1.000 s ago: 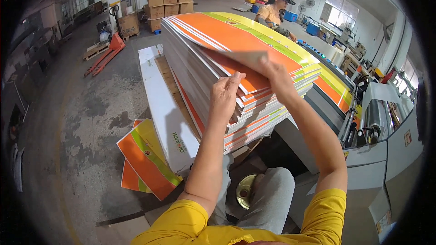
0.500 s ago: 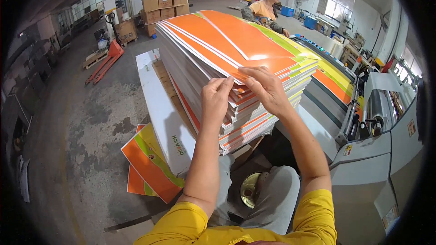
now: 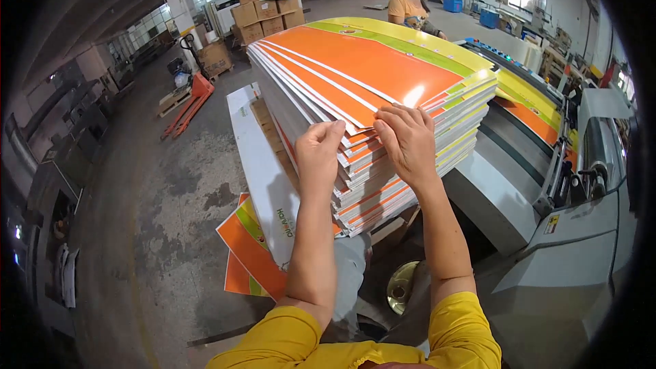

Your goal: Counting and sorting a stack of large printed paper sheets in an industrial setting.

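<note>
A tall stack of large glossy printed sheets point(image 3: 383, 61), orange, green and yellow, rises in front of me. At its near left corner the top sheets are fanned out in steps, with white edges showing. My right hand point(image 3: 411, 140) grips the near corner of the upper sheets, fingers on top and thumb at the edge. Just left of it, my left hand point(image 3: 318, 157) is closed, thumb and forefinger pinched beside the fanned edges. Whether a sheet edge is between those fingertips is hard to make out.
To the right stands a grey machine point(image 3: 567, 260) with a printed sheet on its bed. A white board point(image 3: 256, 164) and loose printed sheets point(image 3: 249, 249) lie at left. Farther off are an orange pallet jack point(image 3: 193, 102), cartons point(image 3: 263, 17) and another person point(image 3: 408, 3).
The view has swung, so the stack sits farther right. The raised top sheet now lies flatter, its edges fanned. My hands have moved slightly apart. The other person has straightened up.
</note>
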The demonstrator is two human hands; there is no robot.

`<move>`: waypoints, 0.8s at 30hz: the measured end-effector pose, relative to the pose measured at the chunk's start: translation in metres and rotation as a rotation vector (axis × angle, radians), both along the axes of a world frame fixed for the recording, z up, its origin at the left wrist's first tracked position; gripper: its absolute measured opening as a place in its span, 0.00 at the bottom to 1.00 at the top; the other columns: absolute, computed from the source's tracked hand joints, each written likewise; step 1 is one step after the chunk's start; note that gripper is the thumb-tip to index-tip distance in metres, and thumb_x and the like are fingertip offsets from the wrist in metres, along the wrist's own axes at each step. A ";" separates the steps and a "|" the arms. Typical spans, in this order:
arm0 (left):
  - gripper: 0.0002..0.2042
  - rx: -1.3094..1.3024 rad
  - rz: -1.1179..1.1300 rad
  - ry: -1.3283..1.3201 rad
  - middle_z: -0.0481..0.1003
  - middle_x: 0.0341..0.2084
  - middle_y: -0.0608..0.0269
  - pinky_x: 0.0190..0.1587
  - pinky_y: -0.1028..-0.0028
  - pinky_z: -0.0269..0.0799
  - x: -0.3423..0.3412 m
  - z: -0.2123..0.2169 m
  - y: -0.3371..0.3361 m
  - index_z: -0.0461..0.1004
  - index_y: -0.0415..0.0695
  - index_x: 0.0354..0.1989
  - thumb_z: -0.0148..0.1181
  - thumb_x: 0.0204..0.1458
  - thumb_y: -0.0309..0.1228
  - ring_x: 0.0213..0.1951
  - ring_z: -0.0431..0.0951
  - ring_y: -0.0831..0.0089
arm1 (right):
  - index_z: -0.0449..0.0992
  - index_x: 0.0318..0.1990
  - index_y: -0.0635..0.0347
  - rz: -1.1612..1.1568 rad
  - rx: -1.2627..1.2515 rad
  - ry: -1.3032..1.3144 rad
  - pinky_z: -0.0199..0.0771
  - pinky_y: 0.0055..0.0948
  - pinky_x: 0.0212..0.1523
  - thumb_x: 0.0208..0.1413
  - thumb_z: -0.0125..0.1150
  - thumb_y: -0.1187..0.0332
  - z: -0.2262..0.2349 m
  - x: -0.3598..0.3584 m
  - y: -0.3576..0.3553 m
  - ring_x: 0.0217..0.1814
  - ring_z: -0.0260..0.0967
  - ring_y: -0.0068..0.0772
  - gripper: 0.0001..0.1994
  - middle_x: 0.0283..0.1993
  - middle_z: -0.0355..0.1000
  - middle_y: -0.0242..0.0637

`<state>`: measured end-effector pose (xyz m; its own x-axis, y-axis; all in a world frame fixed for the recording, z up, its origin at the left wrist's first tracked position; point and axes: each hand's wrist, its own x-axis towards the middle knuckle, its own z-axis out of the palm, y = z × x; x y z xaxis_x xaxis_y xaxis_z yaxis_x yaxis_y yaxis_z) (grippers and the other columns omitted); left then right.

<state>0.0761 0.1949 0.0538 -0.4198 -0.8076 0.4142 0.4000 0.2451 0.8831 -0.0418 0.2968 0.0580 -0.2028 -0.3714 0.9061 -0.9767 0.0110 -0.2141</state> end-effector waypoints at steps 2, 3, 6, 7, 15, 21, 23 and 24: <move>0.10 0.004 0.005 -0.011 0.70 0.21 0.66 0.28 0.81 0.63 0.000 0.000 0.001 0.75 0.33 0.27 0.58 0.49 0.30 0.24 0.68 0.82 | 0.75 0.34 0.59 -0.017 -0.001 -0.005 0.53 0.39 0.53 0.52 0.53 0.60 -0.001 -0.006 0.000 0.47 0.66 0.37 0.12 0.38 0.73 0.35; 0.10 0.010 0.012 -0.015 0.70 0.21 0.67 0.28 0.81 0.63 0.000 0.000 0.001 0.75 0.33 0.27 0.58 0.49 0.30 0.24 0.68 0.82 | 0.75 0.34 0.59 -0.031 -0.001 -0.002 0.53 0.40 0.53 0.53 0.52 0.59 -0.001 -0.008 0.000 0.48 0.65 0.37 0.13 0.38 0.73 0.35; 0.10 0.016 0.022 -0.019 0.70 0.20 0.67 0.28 0.81 0.63 -0.001 0.002 0.001 0.75 0.33 0.27 0.58 0.49 0.31 0.23 0.67 0.82 | 0.74 0.39 0.59 -0.064 0.075 0.000 0.49 0.42 0.58 0.54 0.50 0.58 -0.006 -0.010 0.000 0.53 0.62 0.39 0.15 0.43 0.71 0.38; 0.11 0.013 0.035 -0.031 0.70 0.20 0.68 0.28 0.81 0.62 0.001 0.003 0.001 0.75 0.33 0.27 0.58 0.49 0.31 0.23 0.67 0.82 | 0.73 0.42 0.59 -0.090 0.130 0.008 0.47 0.42 0.60 0.56 0.48 0.57 -0.006 -0.008 0.001 0.56 0.60 0.40 0.16 0.47 0.70 0.39; 0.10 -0.021 -0.001 -0.105 0.71 0.19 0.69 0.27 0.80 0.62 -0.006 -0.005 -0.011 0.76 0.35 0.27 0.56 0.50 0.31 0.23 0.66 0.83 | 0.71 0.44 0.59 -0.070 0.110 0.041 0.52 0.44 0.57 0.48 0.55 0.58 -0.005 0.015 0.006 0.53 0.61 0.42 0.18 0.48 0.68 0.40; 0.08 0.001 -0.007 -0.023 0.67 0.16 0.73 0.17 0.83 0.49 -0.005 -0.007 -0.023 0.75 0.39 0.26 0.56 0.50 0.30 0.16 0.58 0.87 | 0.70 0.43 0.60 0.043 -0.051 0.043 0.53 0.43 0.55 0.47 0.57 0.57 -0.003 0.041 0.013 0.51 0.61 0.44 0.19 0.46 0.67 0.42; 0.08 -0.025 -0.035 -0.038 0.68 0.17 0.72 0.18 0.83 0.52 -0.005 -0.006 -0.026 0.75 0.38 0.27 0.55 0.51 0.30 0.17 0.61 0.86 | 0.70 0.43 0.60 0.002 -0.083 0.083 0.53 0.44 0.55 0.47 0.56 0.57 0.003 0.053 0.028 0.52 0.60 0.44 0.19 0.47 0.66 0.42; 0.08 -0.005 -0.026 -0.035 0.69 0.18 0.71 0.19 0.81 0.56 -0.010 -0.007 -0.028 0.75 0.38 0.28 0.55 0.51 0.31 0.19 0.63 0.84 | 0.70 0.43 0.60 0.018 -0.110 0.123 0.53 0.45 0.55 0.48 0.56 0.57 0.004 0.057 0.038 0.52 0.60 0.44 0.19 0.47 0.66 0.42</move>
